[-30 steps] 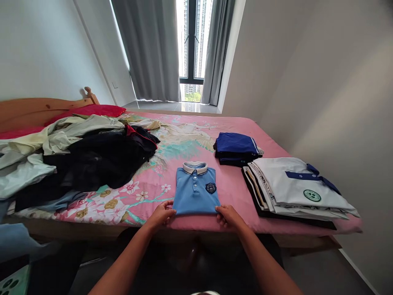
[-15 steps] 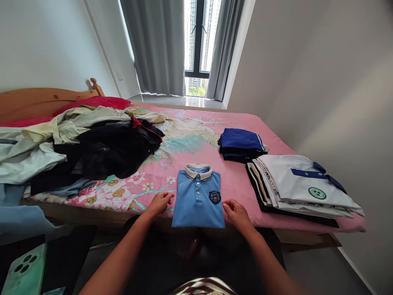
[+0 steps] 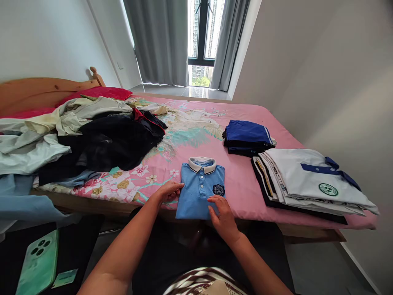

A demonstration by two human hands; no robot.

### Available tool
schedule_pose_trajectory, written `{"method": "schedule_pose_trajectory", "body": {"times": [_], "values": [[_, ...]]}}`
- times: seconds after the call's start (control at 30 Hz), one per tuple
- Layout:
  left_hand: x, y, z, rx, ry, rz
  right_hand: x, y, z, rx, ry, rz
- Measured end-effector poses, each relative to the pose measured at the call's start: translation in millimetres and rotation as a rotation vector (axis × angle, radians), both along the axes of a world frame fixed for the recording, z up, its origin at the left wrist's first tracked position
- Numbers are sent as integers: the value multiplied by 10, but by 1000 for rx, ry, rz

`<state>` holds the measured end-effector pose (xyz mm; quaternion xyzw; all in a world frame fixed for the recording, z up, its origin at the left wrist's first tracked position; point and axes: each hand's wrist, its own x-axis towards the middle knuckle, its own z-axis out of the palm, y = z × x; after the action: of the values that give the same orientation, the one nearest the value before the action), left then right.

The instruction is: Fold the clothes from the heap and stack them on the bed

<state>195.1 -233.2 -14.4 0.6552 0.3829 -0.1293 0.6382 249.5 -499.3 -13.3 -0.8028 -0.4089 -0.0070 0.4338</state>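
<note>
A light blue polo shirt [image 3: 193,203], folded into a neat rectangle, lies at the bed's front edge with its white collar toward the window and a dark badge on its chest. At its left side, my left hand [image 3: 170,191] has its fingers curled together on the shirt's edge. My right hand [image 3: 223,217] rests over the shirt's lower right part, just below the badge, fingers bent and apart. The hand covers that lower right corner.
Right of the shirt sits a stack of folded white shirts [image 3: 302,170]. Behind that is a folded blue and black pile [image 3: 248,133]. Loose clothes [image 3: 113,141] heap up on the left of the pink bed [image 3: 196,149]. A green phone [image 3: 38,262] lies at lower left.
My right hand has moved from beside the shirt's right edge onto its lower front. My left hand has come in to the left edge. The view has tilted slightly.
</note>
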Motion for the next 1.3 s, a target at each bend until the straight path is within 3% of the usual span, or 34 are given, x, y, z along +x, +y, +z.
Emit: {"method": "schedule_pose_trajectory", "body": {"times": [0.13,0.33,0.53,0.67,1.0,1.3], "values": [[18,-2,-70,-11,-23,40,-105,191,-67,-156,-174,16],[-33,38,-57,14,-46,108,-53,195,-286,-440,-209,-27],[-133,67,3,137,-81,164,-47,166,-338,-483,-218,-18],[-165,13,67,96,-74,110,-53,176,-359,-417,-203,-29],[-68,8,118,-34,-15,-22,-73,89,-349,-28,-112,-41],[-33,-7,91,-79,-34,-13,-92,-2,-295,154,-50,-55]]}}
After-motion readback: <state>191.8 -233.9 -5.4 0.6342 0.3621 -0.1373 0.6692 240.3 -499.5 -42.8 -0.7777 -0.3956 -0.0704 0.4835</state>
